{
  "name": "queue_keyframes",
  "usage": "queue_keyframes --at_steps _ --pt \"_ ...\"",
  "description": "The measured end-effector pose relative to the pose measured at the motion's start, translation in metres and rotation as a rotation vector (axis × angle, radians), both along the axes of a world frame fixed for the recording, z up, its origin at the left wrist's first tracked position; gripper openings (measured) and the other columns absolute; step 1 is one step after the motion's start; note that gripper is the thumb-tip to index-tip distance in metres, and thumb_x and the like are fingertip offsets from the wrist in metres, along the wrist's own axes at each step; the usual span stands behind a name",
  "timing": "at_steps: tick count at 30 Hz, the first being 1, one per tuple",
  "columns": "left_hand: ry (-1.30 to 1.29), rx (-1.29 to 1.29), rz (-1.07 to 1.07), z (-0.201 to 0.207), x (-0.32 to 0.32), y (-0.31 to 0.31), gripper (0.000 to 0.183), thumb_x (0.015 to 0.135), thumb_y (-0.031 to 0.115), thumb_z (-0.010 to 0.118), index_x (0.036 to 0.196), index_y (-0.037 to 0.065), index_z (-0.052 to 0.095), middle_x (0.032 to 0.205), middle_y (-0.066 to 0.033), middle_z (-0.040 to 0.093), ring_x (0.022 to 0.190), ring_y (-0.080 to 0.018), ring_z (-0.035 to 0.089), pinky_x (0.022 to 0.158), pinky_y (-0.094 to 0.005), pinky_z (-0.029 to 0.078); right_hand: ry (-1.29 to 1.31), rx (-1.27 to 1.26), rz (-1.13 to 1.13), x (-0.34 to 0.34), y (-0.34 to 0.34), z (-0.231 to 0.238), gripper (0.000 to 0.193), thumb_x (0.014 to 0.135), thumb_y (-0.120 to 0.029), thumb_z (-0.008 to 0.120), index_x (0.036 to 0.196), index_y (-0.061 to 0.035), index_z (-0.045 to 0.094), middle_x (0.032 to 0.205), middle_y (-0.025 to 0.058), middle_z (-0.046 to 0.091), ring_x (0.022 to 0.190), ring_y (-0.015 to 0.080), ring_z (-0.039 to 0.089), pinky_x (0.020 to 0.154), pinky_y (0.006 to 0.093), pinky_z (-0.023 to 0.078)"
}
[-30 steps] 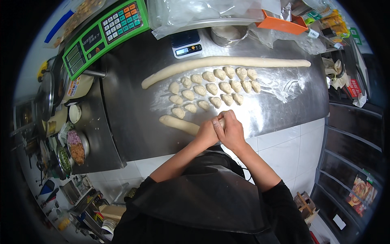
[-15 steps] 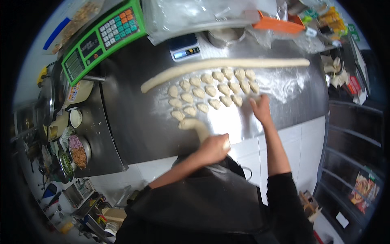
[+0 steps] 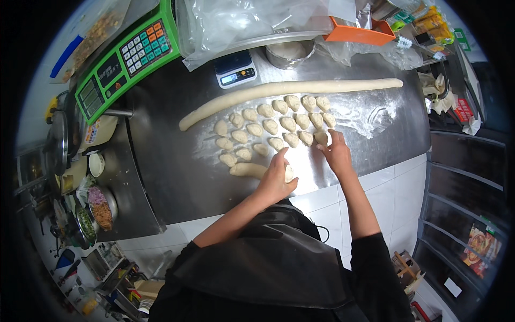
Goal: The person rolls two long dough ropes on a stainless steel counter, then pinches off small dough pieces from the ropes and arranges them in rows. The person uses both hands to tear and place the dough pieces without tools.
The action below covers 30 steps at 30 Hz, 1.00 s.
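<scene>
My left hand (image 3: 273,180) is closed round a short dough rope (image 3: 249,170) near the table's front edge. The rope's rounded left end lies on the table, and its other end shows pale beside my thumb. My right hand (image 3: 338,155) has its thumb and fingers at the sides of a small dough piece (image 3: 322,137), at the right end of the nearest row. Several more dough pieces (image 3: 270,126) lie in loose rows to its left and behind it. Beyond them a long dough rope (image 3: 289,87) stretches across the table.
A small digital scale (image 3: 236,75) and a metal pot (image 3: 290,53) stand behind the long rope. A green keypad scale (image 3: 126,59) is at the far left, with bowls of chopped food (image 3: 102,206) nearer. Flour (image 3: 370,115) dusts the steel table's right part. An orange tray (image 3: 359,32) sits at the back.
My right hand has come slightly left and nearer, and a dough piece now sits at its fingertips. My left hand has moved up and left with the short rope. The whole view has shifted a little.
</scene>
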<state>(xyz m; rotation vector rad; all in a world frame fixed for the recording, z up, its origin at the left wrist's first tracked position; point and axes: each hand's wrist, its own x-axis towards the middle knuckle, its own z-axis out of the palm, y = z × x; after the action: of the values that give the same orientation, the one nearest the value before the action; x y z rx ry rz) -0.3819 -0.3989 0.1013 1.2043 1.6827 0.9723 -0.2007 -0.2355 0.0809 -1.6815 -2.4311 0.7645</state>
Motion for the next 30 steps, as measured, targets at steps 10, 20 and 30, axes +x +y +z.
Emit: queue_keyframes --at_steps 10,20,30 --pt "-0.044 0.016 -0.107 -0.031 0.006 0.014 0.085 0.076 0.028 0.085 0.143 -0.003 0.043 0.123 -0.0274 0.060 0.120 -0.0438 0.058 0.097 -0.0472 0.050 0.624 -0.293 0.322 -0.029 -0.058 0.065 0.026 0.090 -0.015 0.076 0.112 -0.0043 0.065 0.098 0.0106 0.061 0.081 0.0235 0.059 0.074 0.0348 0.050" --pt "-0.056 -0.021 -0.122 -0.021 0.004 0.006 0.034 0.080 0.031 0.075 0.103 0.007 0.066 0.091 -0.0182 0.071 0.084 -0.0411 0.069 0.070 -0.0478 0.054 0.350 0.080 0.357 -0.053 -0.085 0.069 0.026 0.088 -0.022 0.077 0.100 -0.0041 0.064 0.100 0.0162 0.060 0.077 0.0354 0.064 0.066 0.0398 0.054" --pt "0.027 0.404 -0.259 0.063 0.010 -0.016 0.015 0.074 0.012 0.077 0.079 0.005 0.065 0.073 -0.0174 0.065 0.072 -0.0363 0.068 0.065 -0.0433 0.054 0.096 0.129 -0.192 -0.046 -0.023 -0.002 0.023 0.084 -0.020 0.070 0.092 0.0002 0.062 0.076 0.0255 0.068 0.073 0.0458 0.067 0.068 0.0489 0.055"
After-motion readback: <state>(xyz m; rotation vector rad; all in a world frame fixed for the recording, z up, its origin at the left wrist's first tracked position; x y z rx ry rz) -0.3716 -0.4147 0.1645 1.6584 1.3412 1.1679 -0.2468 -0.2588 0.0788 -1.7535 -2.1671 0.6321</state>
